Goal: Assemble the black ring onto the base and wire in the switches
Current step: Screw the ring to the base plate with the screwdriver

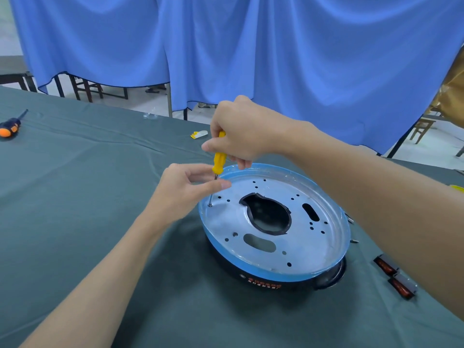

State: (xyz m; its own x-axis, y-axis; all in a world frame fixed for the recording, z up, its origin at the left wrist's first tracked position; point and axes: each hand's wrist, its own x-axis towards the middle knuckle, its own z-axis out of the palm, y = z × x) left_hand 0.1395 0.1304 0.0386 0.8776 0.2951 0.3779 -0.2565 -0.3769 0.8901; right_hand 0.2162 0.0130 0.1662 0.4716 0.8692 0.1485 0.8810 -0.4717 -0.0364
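1. The step in hand appears to be screwing the base to the ring. The right hand (241, 131) is closed around the handle of a slim yellow-handled screwdriver (219, 162). The left hand (183, 192) pinches its metal shaft between thumb and forefinger, steadying the tip on a small screw (210, 204) near the plate's left edge.
2. The round silver metal base plate with a blue-filmed rim (296, 237) sits on top of the black plastic ring (251, 280), on a grey-green cloth-covered table (75, 197).
3. Two red rocker switches (394, 277) lie on the cloth just to the right of the assembly, with no wires on them that can be seen.
4. The next move probably calls for a vertical shaft and steady downward pressure while turning. Other holes in the plate may need screws before wiring begins.
5. The ring's front wall carries a small round logo, a row of red characters and a row of white ones, all too blurred to read.
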